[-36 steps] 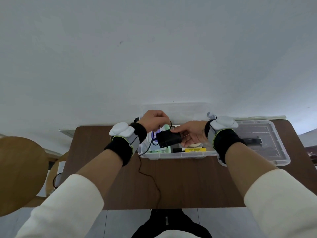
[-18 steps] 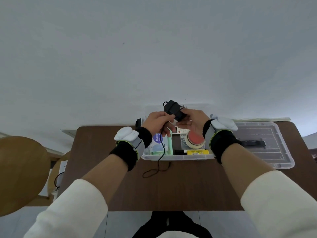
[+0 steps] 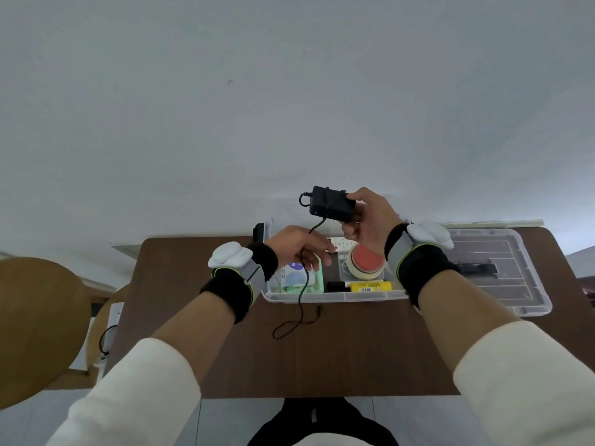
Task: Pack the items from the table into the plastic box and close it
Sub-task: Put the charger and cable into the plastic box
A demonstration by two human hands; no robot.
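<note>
The black adapter [image 3: 330, 204] is gripped in the right hand [image 3: 370, 220], above the open plastic box [image 3: 335, 297]. Its cable [image 3: 301, 297] is pinched by the left hand [image 3: 296, 247], lower and to the left of the right hand, and trails onto the table [image 3: 322, 355].

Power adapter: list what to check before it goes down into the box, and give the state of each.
1. Grip on the power adapter: the right hand holds it above the plastic box. Ok.
2. Cable gathered: the left hand pinches it, but its tail loops on the table outside the box. Not ok.
3. Free room in the box: a green pack, a tape roll and a yellow tube lie inside. The space behind the hands is hidden. Cannot tell.
4. Lid out of the way: it lies on the table to the right of the box. Ok.
</note>
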